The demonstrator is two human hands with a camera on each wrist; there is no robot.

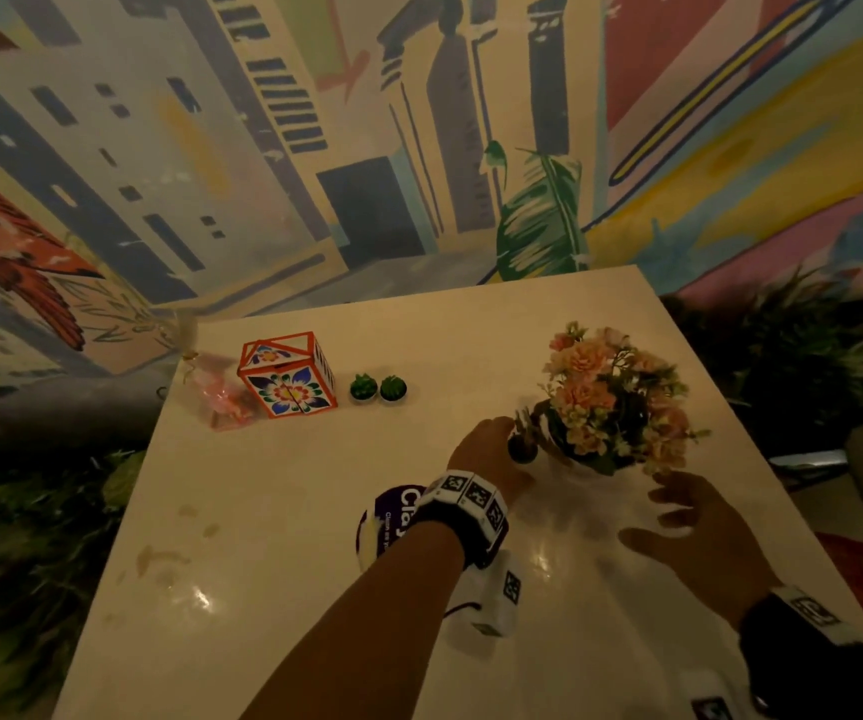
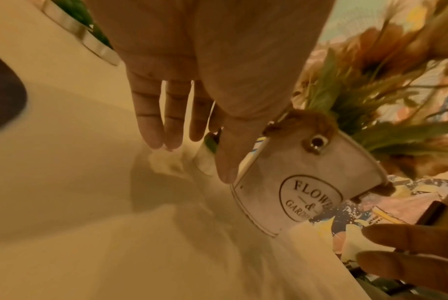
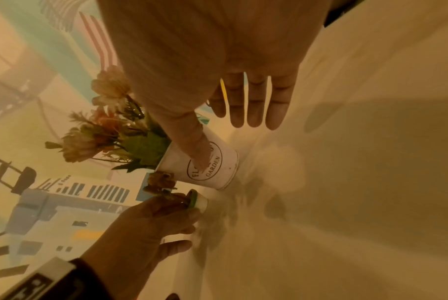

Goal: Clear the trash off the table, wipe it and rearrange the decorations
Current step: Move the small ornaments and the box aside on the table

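A white pot (image 2: 269,194) labelled "Flower & Garden" holds pink flowers (image 1: 616,402) and stands at the table's right side. A small green cactus candle (image 1: 522,452) stands just left of it. My left hand (image 1: 491,444) reaches the candle (image 3: 197,200) with straight fingers, its thumb apart from it. My right hand (image 1: 678,517) hovers open in front of the pot (image 3: 217,172), fingers spread, holding nothing. A painted floral box (image 1: 289,376), two more cactus candles (image 1: 377,388) and a pink wrapped bag (image 1: 226,402) stand at the far left.
A purple-labelled container (image 1: 393,511) lies under my left wrist. Brownish stains (image 1: 159,558) mark the white table (image 1: 315,641) at the near left. A painted mural wall rises behind, and dark plants (image 1: 782,356) flank the table edges.
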